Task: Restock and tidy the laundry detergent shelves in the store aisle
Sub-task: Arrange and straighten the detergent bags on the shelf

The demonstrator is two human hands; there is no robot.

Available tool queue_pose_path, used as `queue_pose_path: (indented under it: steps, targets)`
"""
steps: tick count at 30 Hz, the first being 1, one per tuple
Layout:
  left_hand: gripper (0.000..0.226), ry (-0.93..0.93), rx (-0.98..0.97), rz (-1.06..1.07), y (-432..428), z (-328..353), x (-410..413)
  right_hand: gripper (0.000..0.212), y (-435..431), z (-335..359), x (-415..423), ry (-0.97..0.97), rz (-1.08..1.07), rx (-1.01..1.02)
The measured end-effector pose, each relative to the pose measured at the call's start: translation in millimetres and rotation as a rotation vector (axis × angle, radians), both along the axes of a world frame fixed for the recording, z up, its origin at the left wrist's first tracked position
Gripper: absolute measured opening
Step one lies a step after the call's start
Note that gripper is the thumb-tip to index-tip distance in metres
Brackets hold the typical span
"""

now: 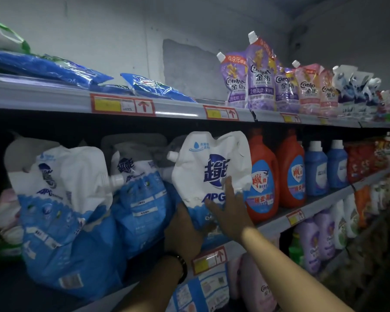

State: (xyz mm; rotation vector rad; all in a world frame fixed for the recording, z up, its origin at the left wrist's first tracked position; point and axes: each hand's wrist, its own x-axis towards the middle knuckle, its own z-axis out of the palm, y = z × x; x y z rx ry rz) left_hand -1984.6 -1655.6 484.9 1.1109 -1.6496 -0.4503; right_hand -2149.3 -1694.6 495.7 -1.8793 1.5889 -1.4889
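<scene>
A white-and-blue detergent refill pouch with a spout at its upper left stands upright on the middle shelf. My right hand lies flat against its front, fingers spread. My left hand grips the pouch's lower left edge; a dark watch sits on that wrist. Two more pouches of the same kind slump to the left of it on the same shelf.
Orange bottles and blue bottles stand right of the pouch. The top shelf carries flat blue bags and upright purple and pink softener pouches. Lower shelves hold purple bottles.
</scene>
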Motion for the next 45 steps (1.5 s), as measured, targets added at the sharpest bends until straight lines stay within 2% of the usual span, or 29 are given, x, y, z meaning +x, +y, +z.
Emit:
queue_pose_path:
  steps: [2,5,6,8,10,13,15,17,20,23,26,29,35,37,39,43,45]
  targets:
    - [0.066,-0.025,0.045,0.002,-0.2,2.7,-4.7,0.104,-2.5,2.4,-3.6,0.027,-0.002,0.013]
    - [0.065,-0.067,0.104,-0.046,-1.9,7.1,-2.8,0.109,-2.8,6.6,-5.8,-0.007,0.002,0.069]
    - [0.065,-0.123,0.132,-0.066,-2.6,10.3,2.8,0.104,-0.6,8.3,-4.5,-0.002,-0.017,0.091]
    - [0.056,-0.366,0.140,-0.052,-0.9,20.0,22.3,0.093,2.3,9.3,-1.7,0.020,-0.090,0.131]
    - [0.039,-0.623,-0.009,0.060,10.2,29.1,49.2,0.087,6.6,12.2,0.1,0.050,-0.133,0.187]
    - [0.016,-0.766,-0.404,0.151,38.1,35.3,83.0,0.086,12.1,17.6,2.8,0.094,-0.166,0.291]
    - [0.014,-0.864,-0.522,0.154,53.4,34.9,99.7,0.087,20.3,22.9,4.2,0.183,-0.210,0.347]
    - [0.017,-0.939,-0.509,0.174,57.9,29.2,118.8,0.087,33.0,29.9,8.8,0.233,-0.288,0.400]
    - [0.026,-1.011,-0.384,0.262,59.8,21.6,145.2,0.087,57.0,37.3,25.6,0.183,-0.423,0.413]
    - [0.032,-1.155,-0.329,0.339,57.5,15.6,147.9,0.062,96.1,40.6,50.5,0.221,-0.495,0.212]
    - [0.038,-1.217,-0.249,0.401,65.9,21.0,138.3,0.046,133.2,41.0,66.4,0.520,-0.443,-0.044]
    - [0.045,-1.323,-0.207,0.454,73.9,20.0,142.7,0.031,154.1,50.7,75.5,0.566,-0.313,0.000]
    - [0.041,-1.341,-0.095,0.572,89.3,23.1,171.7,0.032,154.6,50.1,112.2,0.530,-0.161,0.097]
    - [0.029,-1.349,-0.062,0.600,93.7,32.1,186.2,0.031,144.4,42.2,128.7,0.486,-0.093,0.138]
    - [0.014,-1.306,-0.110,0.582,104.5,40.1,205.4,0.036,135.3,34.7,145.7,0.441,-0.034,0.187]
    - [0.010,-1.144,-0.282,0.443,105.0,31.9,246.2,0.055,122.0,18.1,179.1,0.327,0.036,0.153]
    - [0.007,-1.055,-0.341,0.401,102.8,27.3,253.6,0.065,112.3,12.5,199.6,0.296,-0.004,0.090]
